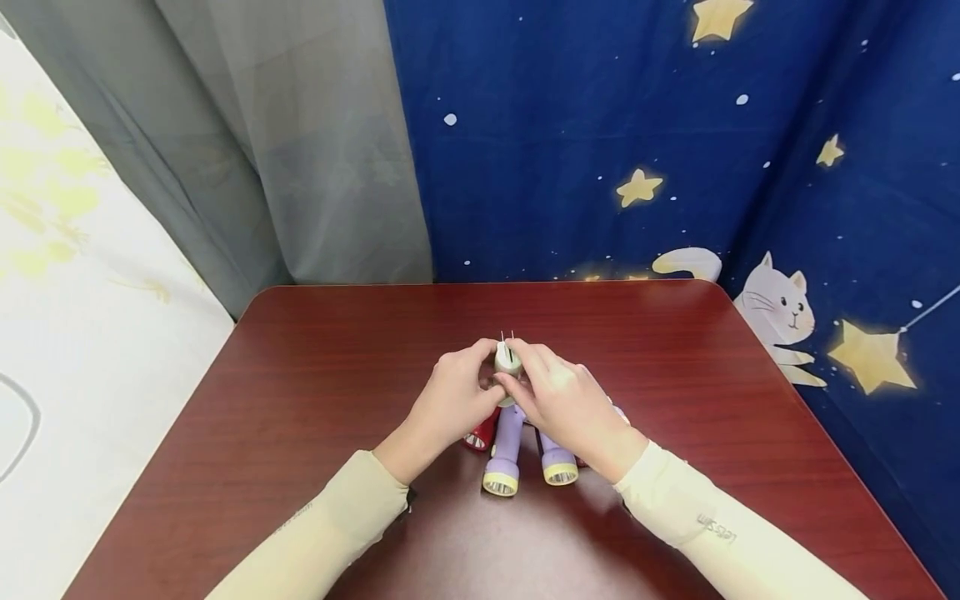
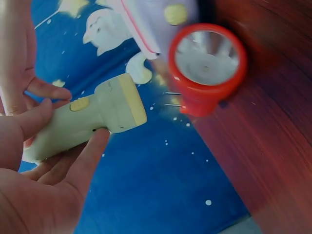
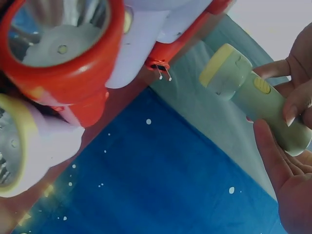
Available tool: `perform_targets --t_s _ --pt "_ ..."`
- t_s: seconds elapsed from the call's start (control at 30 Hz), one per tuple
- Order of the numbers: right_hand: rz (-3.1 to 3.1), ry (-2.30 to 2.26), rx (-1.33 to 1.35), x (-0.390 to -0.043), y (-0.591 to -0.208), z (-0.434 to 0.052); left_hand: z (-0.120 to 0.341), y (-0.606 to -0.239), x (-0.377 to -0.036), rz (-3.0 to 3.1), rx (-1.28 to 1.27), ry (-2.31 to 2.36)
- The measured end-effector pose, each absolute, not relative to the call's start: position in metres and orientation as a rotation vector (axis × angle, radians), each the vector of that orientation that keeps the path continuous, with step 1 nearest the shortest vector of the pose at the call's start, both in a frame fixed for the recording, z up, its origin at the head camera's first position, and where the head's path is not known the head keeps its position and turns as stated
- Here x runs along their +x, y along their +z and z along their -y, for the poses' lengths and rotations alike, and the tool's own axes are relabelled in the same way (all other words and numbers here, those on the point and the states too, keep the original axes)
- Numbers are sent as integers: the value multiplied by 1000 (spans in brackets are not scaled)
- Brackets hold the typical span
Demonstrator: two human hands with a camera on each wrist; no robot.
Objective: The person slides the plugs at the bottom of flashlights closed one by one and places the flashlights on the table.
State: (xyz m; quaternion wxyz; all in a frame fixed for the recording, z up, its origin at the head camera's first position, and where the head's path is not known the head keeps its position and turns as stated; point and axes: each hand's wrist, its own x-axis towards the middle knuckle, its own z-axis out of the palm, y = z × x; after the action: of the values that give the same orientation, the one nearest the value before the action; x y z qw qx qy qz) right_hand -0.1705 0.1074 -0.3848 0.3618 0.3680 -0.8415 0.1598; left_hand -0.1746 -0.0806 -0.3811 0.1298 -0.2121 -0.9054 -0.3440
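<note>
nearest the person, under and just behind both wrists, two purple flashlights (image 1: 502,454) with yellow lens rings lie on the table (image 1: 315,400), and a red flashlight (image 1: 480,435) lies under the left hand with its lens facing the person. these sit close beneath the working hands, so a dropped wrist or a lowered sleeve could, i judge, knock them rolling across the smooth wood.

above them the left hand (image 1: 450,404) and the right hand (image 1: 566,404) meet around a pale green flashlight (image 1: 507,361), which is held off the table between them. the left hand's thumb and fingers (image 2: 90,156) curl along its barrel, pinching it from below and the side. the right hand's fingertips (image 3: 292,105) close over the barrel near the yellow switch, with the palm below it. the flashlight's head points up and away from both palms, and two thin metal prongs seem to stand just beyond it, though i cannot tell from the head view alone what they belong to.

the hold is by fingertips on a smooth plastic body, so it could slip or twist out if one hand pulls harder than the other, and it would fall onto the lights below. the prongs could catch a finger.

beyond the hands hangs a blue star curtain (image 1: 600,125).
</note>
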Motion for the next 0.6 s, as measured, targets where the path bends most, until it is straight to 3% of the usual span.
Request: perform_targets --t_s 0.27,0.6 --pt "2160 423 982 -169 -388 -111 87 -386 -174 2710 -753 -885" --pt "2154 440 1008 -173 -380 -109 84 -378 -175 2704 -690 -998"
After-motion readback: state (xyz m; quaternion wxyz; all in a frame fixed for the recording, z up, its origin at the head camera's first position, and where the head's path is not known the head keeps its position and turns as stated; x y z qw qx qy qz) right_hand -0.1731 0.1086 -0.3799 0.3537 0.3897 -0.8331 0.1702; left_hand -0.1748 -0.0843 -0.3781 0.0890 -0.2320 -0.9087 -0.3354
